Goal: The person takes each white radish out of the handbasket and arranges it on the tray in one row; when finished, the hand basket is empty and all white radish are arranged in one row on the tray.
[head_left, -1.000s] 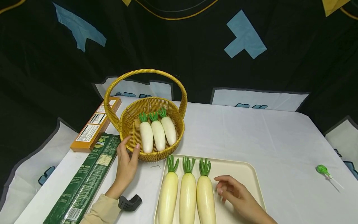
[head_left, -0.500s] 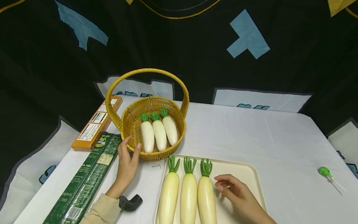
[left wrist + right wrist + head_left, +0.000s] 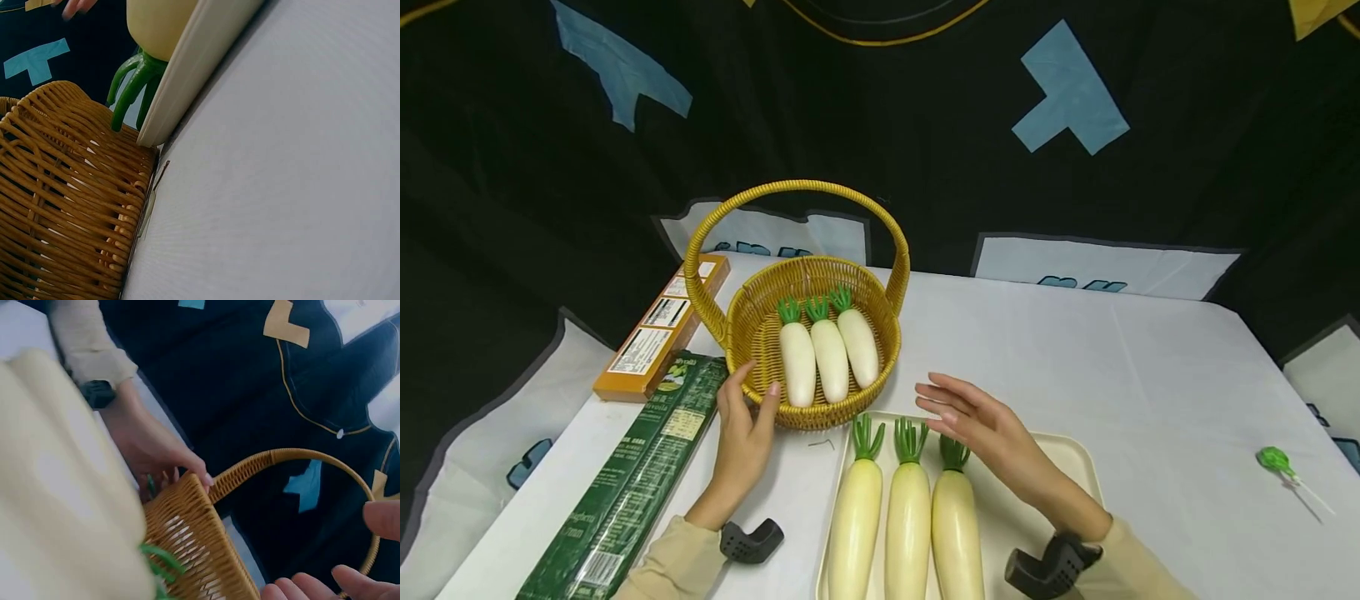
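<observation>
With its thumb over the rim, my left hand (image 3: 743,450) grips the near left side of a wicker basket (image 3: 831,417). The right wrist view shows that hand (image 3: 147,434) at the basket's edge from the other side. Three short white radishes (image 3: 829,358) with green tops lie inside. My right hand (image 3: 1000,433) holds nothing; its fingers are loosely extended above the tops of the large daikons. Three of these daikons (image 3: 906,525) lie side by side on a cream tray (image 3: 1067,467). The hand partly covers the rightmost daikon's leaves.
Left of the basket lie an orange box (image 3: 655,337) and a long green spaghetti packet (image 3: 632,467). A green lollipop (image 3: 1273,458) is far right on the white table. A small thin bent piece (image 3: 822,443) lies between basket and tray. Behind hangs a dark cloth (image 3: 880,108).
My right hand has lifted away from beside the rightmost daikon and moved forward and left, toward the basket. The left hand stays on the basket rim. The head view has shifted slightly.
</observation>
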Available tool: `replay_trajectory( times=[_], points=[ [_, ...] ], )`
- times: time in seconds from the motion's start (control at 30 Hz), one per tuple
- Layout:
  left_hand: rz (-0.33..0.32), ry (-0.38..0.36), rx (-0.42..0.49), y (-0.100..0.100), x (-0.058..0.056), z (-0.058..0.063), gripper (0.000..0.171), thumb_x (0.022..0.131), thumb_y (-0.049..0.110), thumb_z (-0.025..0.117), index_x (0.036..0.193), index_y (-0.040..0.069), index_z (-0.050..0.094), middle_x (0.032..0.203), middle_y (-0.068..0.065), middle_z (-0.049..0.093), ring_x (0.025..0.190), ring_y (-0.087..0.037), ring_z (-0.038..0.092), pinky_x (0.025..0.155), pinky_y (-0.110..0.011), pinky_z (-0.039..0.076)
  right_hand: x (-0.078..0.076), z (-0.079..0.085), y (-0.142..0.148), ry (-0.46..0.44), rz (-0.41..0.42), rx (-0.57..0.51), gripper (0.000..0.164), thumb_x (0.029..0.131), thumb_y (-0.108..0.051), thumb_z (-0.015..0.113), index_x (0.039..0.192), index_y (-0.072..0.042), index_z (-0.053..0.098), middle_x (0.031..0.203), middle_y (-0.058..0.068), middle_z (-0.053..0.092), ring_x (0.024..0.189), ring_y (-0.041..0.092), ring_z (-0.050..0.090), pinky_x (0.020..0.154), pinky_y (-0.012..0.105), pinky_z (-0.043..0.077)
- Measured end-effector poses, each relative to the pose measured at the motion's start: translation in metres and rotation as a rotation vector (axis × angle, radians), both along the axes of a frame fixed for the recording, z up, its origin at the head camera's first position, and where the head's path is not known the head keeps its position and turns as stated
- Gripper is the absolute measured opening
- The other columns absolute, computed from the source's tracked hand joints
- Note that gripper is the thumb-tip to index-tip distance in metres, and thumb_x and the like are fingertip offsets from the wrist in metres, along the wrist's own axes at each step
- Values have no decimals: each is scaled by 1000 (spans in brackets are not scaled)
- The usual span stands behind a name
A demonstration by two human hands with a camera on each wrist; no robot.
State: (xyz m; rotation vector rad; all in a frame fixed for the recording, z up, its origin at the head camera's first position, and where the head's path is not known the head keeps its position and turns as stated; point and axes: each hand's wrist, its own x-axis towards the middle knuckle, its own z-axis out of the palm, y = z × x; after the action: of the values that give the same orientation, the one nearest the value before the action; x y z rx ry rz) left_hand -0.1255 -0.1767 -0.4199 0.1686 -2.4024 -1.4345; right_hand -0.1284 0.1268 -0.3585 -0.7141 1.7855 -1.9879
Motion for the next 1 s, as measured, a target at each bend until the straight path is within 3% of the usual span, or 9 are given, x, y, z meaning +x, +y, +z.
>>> replay_trajectory(
  times=[0.13, 0.27, 0.5, 0.8, 1.0],
  points=[
    [-5, 2, 0, 0, -1, 0, 54, 94, 36, 43, 139, 13, 23, 143, -19, 15, 132, -38, 21, 102, -59, 20, -28, 6, -29, -4, -56, -42, 50, 96, -17, 44, 142, -9, 26, 143, 20, 33, 131, 28, 36, 103, 38, 35],
    [-1, 1, -7, 0, -1, 1, 54, 94, 37, 43, 139, 14, 23, 143, -19, 15, 131, -38, 22, 101, -59, 21, -52, 1, -53, 14, -133, -46, 52, 95, -16, 44, 142, -8, 23, 143, 17, 34, 132, 28, 34, 105, 42, 31],
    [8, 11, -15, 0, 0, 1, 53, 94, 36, 43, 139, 14, 24, 143, -20, 15, 131, -38, 22, 102, -59, 21, -84, -1, -84, 63, -220, 232, 60, 92, -23, 51, 143, -10, 22, 141, 16, 36, 129, 25, 39, 104, 37, 34],
    [8, 16, -9, -1, 0, 0, 53, 95, 34, 43, 139, 12, 24, 143, -21, 15, 131, -39, 22, 101, -58, 22, -108, 5, -120, 80, -311, 419, 60, 90, -30, 53, 141, -12, 27, 141, 16, 36, 126, 28, 41, 101, 41, 37],
    [-3, 20, -4, -1, 0, 0, 52, 95, 32, 43, 139, 11, 24, 142, -21, 16, 128, -39, 25, 98, -55, 26, -115, 4, -137, 8, -383, 452, 66, 89, -35, 54, 142, -10, 24, 147, 12, 27, 135, 28, 27, 106, 44, 28]
  ],
)
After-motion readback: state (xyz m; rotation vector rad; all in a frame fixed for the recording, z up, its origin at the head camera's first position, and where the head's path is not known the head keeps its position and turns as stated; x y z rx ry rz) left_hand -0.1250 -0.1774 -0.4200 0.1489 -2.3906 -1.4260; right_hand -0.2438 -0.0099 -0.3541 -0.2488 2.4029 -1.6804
